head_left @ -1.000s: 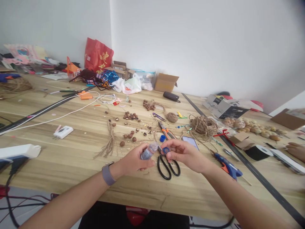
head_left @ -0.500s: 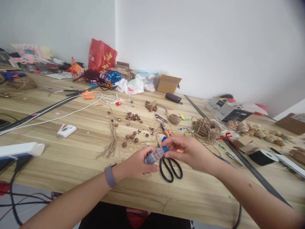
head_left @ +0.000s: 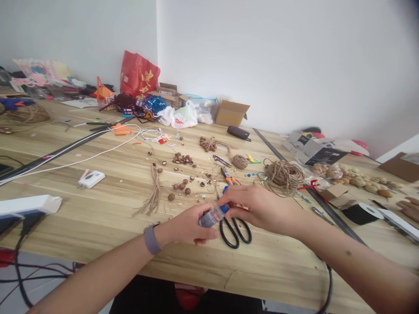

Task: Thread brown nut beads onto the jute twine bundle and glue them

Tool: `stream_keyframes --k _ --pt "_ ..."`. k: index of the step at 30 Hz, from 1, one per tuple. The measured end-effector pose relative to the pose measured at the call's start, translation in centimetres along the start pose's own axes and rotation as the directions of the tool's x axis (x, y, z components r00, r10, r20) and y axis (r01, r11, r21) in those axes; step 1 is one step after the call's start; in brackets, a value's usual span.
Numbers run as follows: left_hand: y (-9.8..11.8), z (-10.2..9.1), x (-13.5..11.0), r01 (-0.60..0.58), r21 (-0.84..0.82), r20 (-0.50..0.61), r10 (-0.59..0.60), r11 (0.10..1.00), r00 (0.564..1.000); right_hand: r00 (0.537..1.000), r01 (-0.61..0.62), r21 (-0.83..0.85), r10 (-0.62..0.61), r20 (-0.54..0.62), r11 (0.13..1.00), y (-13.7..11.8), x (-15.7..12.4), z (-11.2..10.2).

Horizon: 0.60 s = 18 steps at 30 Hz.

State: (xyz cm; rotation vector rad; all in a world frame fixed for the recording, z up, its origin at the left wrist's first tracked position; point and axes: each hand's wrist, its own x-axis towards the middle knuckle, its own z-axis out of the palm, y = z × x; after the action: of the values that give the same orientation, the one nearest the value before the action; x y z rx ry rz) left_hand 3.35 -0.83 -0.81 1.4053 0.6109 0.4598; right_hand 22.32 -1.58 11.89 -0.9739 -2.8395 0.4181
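Observation:
My left hand (head_left: 188, 224) is wrapped round a small clear bottle (head_left: 209, 216), held tilted above the wooden table (head_left: 98, 209). My right hand (head_left: 253, 205) pinches the bottle's blue cap (head_left: 224, 208), which sits on the bottle's neck. Black-handled scissors (head_left: 235, 229) lie on the table just under and behind both hands. A grey watch band (head_left: 151, 239) is on my left wrist.
Loose brown beads (head_left: 181, 186), a twine tassel (head_left: 153, 196), a twine coil (head_left: 283, 172), orange pliers (head_left: 228, 176) and a second blue cap lie beyond the hands. Boxes, bags and cables line the back. Another person's hand (head_left: 407, 207) rests at the far right.
My right hand brought the blue cap from beside the bottle onto its neck and now grips it there. The camera view shifted slightly.

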Motion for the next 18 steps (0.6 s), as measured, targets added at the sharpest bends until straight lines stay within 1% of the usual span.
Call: stream_keyframes --k 2,5,7,9,11,15,16,18 --pt "-0.2 0.0 0.1 -0.012 -0.003 -0.002 0.012 1.000 1.000 1.000 -0.006 -0.029 0.005 -0.013 1.000 0.3 0.1 0.4" --pt "-0.3 0.0 0.2 -0.038 0.000 -0.051 0.038 0.999 0.998 0.999 -0.027 -0.158 0.022 -0.033 0.987 0.6 0.3 1.3" --pt "-0.2 0.1 0.2 -0.046 0.010 -0.071 0.047 0.999 0.996 0.997 -0.072 -0.261 0.060 -0.051 0.963 0.8 0.3 1.8" --pt "0.1 0.2 0.2 -0.051 0.006 -0.064 0.051 0.999 0.997 0.991 -0.134 -0.308 0.118 -0.070 0.942 0.7 0.2 2.0" --pt "0.3 0.3 0.2 -0.054 -0.014 -0.070 0.053 0.998 0.996 0.985 -0.170 -0.267 0.153 -0.084 0.949 0.5 0.0 1.7" --pt "0.3 0.2 0.2 -0.058 -0.028 -0.105 0.055 0.998 0.993 0.995 -0.077 -0.079 0.071 -0.075 0.994 0.0 -0.3 1.2" --pt "0.3 0.2 0.2 -0.054 -0.022 -0.100 0.051 0.998 0.994 0.994 -0.090 -0.074 0.085 -0.068 0.993 0.0 -0.3 1.4" --pt "0.2 0.2 0.2 -0.045 -0.012 -0.095 0.043 0.999 0.995 0.980 -0.197 -0.154 0.189 -0.065 0.968 0.0 0.0 2.1"
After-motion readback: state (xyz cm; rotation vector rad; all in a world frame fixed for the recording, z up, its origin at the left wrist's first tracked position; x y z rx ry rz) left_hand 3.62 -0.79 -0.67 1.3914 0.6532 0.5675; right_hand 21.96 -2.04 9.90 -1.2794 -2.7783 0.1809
